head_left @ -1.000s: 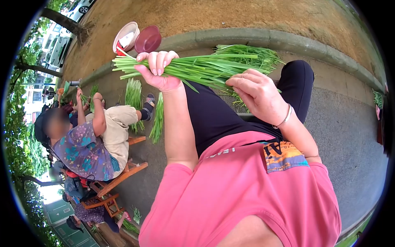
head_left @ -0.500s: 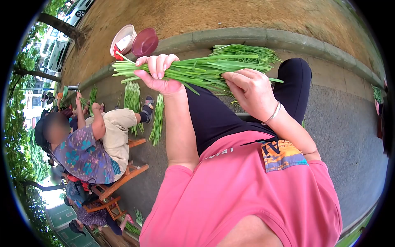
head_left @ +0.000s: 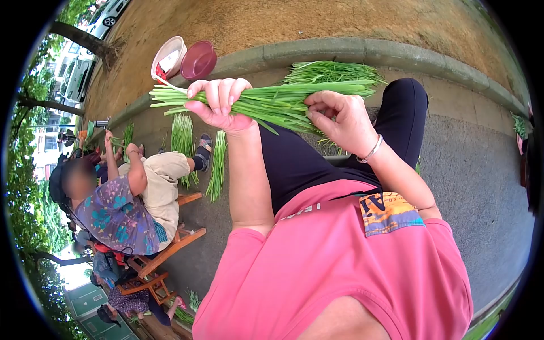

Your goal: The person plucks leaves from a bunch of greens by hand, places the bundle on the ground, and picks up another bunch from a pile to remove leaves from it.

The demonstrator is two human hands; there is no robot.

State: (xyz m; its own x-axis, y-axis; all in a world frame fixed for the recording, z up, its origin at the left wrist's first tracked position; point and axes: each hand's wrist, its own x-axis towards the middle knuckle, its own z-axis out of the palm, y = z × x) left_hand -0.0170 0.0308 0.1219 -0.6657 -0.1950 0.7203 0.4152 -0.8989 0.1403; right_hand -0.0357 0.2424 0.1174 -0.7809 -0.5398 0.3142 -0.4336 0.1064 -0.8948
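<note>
Shifted toward the left hand [head_left: 221, 105] since a second ago, the right hand [head_left: 340, 120] bends its fingers at the edge of the green bunch [head_left: 275, 105]; any pinch is unclear. Left fingers curl closed around the bunch, above the dark-trousered legs [head_left: 300, 164]. Beyond, a leafy pile [head_left: 331, 72] lies beside the kerb [head_left: 396, 54].

A heap of stalks [head_left: 334, 72] lies on the pavement [head_left: 470, 164] along the curb [head_left: 351, 46]. Farther left, two basins [head_left: 198, 61] stand side by side; bundles [head_left: 217, 170] flank a seated person's foot [head_left: 204, 151].
</note>
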